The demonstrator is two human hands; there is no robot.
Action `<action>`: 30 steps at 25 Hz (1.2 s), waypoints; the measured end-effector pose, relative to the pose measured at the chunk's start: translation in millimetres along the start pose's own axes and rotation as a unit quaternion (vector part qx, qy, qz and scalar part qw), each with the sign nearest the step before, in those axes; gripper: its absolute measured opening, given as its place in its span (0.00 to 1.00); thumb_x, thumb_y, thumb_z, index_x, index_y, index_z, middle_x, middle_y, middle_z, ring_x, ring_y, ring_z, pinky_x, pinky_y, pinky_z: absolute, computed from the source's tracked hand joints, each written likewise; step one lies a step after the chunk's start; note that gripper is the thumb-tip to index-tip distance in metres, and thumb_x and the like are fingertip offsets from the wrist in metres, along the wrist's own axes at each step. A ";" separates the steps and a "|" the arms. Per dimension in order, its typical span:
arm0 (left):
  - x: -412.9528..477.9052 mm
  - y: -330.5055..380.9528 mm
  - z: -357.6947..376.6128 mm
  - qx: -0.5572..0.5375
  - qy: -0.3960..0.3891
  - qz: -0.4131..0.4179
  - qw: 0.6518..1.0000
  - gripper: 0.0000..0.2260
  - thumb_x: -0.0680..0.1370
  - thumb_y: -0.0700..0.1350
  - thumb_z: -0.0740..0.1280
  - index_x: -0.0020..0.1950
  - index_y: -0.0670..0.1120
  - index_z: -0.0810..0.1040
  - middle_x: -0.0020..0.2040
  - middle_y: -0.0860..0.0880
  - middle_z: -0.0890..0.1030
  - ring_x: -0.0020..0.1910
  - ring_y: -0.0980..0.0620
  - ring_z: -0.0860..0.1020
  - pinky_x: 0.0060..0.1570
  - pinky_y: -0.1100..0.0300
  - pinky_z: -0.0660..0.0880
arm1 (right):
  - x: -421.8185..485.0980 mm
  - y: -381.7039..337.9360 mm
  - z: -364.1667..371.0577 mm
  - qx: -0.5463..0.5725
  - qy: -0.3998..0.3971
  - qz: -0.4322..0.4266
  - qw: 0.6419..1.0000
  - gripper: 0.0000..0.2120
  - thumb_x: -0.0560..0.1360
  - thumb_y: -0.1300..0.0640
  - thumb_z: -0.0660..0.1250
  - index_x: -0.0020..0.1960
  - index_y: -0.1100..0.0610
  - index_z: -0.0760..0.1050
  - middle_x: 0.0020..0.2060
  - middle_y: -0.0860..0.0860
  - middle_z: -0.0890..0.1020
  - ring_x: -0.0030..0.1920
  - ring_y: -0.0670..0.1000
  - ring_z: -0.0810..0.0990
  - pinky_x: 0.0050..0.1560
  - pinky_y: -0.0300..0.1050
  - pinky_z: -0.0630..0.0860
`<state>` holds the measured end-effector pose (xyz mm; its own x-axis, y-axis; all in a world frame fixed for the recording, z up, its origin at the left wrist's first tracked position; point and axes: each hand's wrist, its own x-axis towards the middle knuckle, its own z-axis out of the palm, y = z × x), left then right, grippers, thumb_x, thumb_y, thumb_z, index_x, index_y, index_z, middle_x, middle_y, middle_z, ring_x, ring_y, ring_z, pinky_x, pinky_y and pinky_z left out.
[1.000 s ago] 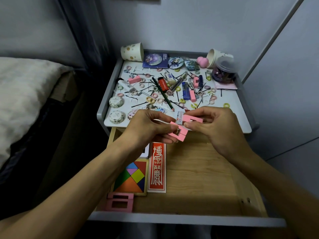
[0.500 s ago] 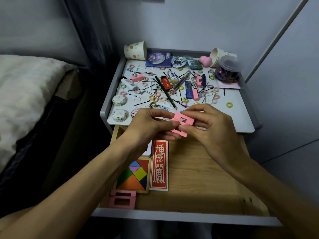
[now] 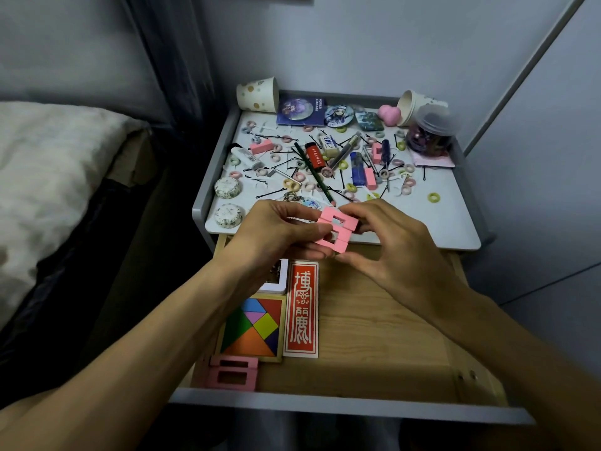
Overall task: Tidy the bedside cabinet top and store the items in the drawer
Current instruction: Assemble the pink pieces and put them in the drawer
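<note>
Over the front edge of the bedside cabinet top, both my hands hold a small cluster of pink blocks fitted together with two square gaps. My left hand pinches its left side, and my right hand pinches its right side. Below them the wooden drawer stands pulled out. In it lie a coloured tangram puzzle, a red card with white characters, a white card box and a pink block frame. Hair ties, pins, lighters, a pencil and more pink blocks litter the top.
Two paper cups lie tipped at the back corners, beside a clear jar and a pink heart. Two round tins sit at the left edge. A bed is to the left, a wall to the right.
The separate pink pieces in my hands have come together into one joined cluster. Both hands stayed over the cabinet's front edge.
</note>
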<state>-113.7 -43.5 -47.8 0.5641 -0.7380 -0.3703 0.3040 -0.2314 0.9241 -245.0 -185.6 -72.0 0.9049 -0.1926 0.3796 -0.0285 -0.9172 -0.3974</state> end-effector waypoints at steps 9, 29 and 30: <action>-0.4 1.2 -1.9 -0.005 0.006 -0.006 1.000 0.03 0.74 0.34 0.69 0.47 0.39 0.81 0.42 0.39 0.85 0.33 0.49 0.84 0.33 0.64 0.81 | 1.6 -0.9 3.8 -0.014 0.020 -0.029 0.999 0.26 0.68 0.57 0.77 0.64 0.62 0.75 0.55 0.55 0.81 0.54 0.50 0.80 0.54 0.39 0.78; 1.5 -6.5 -20.9 0.115 -0.030 -0.020 0.993 0.07 0.77 0.36 0.69 0.53 0.35 0.79 0.41 0.39 0.85 0.34 0.48 0.84 0.37 0.60 0.82 | -0.3 -13.2 25.0 0.015 0.005 -0.010 1.000 0.26 0.69 0.56 0.77 0.64 0.62 0.76 0.54 0.54 0.82 0.53 0.51 0.81 0.54 0.46 0.80; 0.6 -5.1 -23.1 0.146 -0.037 -0.024 0.988 0.07 0.77 0.37 0.69 0.53 0.35 0.79 0.40 0.40 0.85 0.34 0.47 0.84 0.39 0.57 0.83 | -0.8 -11.6 26.8 0.026 -0.002 -0.004 1.000 0.26 0.68 0.56 0.77 0.64 0.62 0.76 0.55 0.54 0.82 0.54 0.50 0.81 0.54 0.47 0.80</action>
<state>-97.1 -28.2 -54.9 0.4925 -0.7639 -0.4170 0.0879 -0.4331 0.8971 -234.0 -165.5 -90.0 0.9068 -0.1828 0.3798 0.0019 -0.8993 -0.4374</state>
